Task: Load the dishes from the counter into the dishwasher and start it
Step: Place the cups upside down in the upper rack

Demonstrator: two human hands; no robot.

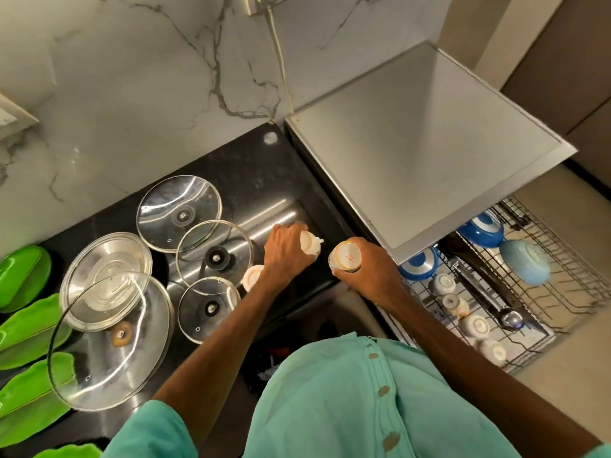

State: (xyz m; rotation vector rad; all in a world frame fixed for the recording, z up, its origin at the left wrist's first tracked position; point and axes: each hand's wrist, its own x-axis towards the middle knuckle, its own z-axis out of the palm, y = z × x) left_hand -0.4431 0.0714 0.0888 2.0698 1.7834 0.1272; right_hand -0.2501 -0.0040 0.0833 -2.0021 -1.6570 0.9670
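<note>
The left hand (286, 256) curls round a white cup (310, 242), and just beside it the right hand (370, 274) clasps a second cup (345, 257).

Small white cup (310, 242) gripped in left hand (286, 252), second cup (345, 256) bottom-up in right hand (370, 276), third cup (254, 276) on counter (264, 166) beside glass lids (178, 213); dishwasher rack (562, 259) pulled out, partly loaded.
</note>
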